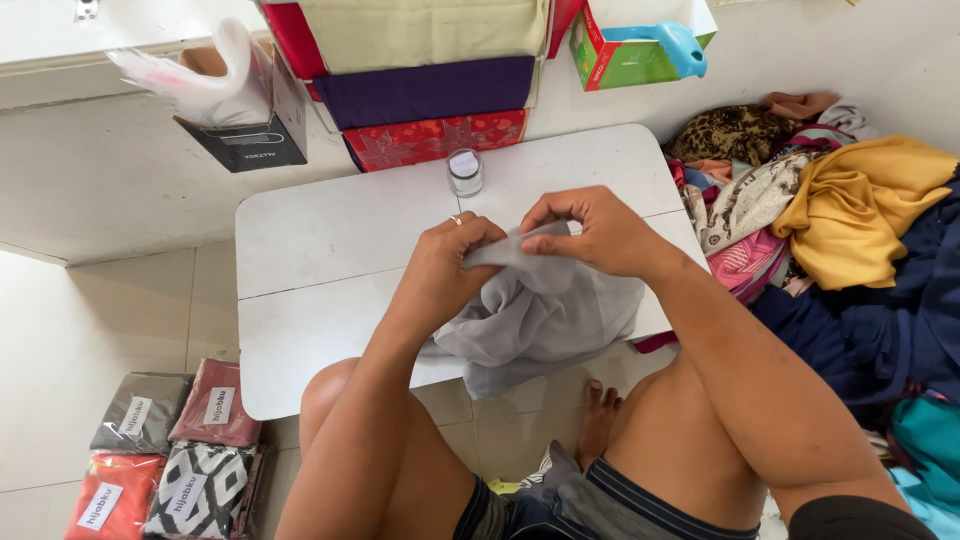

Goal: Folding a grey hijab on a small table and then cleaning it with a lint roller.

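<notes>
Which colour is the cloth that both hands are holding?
The cloth is plain light grey, seen best in the head view.

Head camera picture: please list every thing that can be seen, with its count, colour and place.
grey cloth: one, grey, on the table's near edge, held by both hands
table: one, white, low, centre
jar: one, clear with white lid, table's far edge
folded fabrics: a stack, beige, purple, red, behind the table
black box: one, holding plastic bags, upper left
green box: one, green with a blue part, top
clothes pile: one, yellow, navy, pink, patterned, right on the floor
packets: four, grey, maroon, red, black-and-white, lower left floor
left hand: pinches the cloth
right hand: pinches the cloth
</notes>
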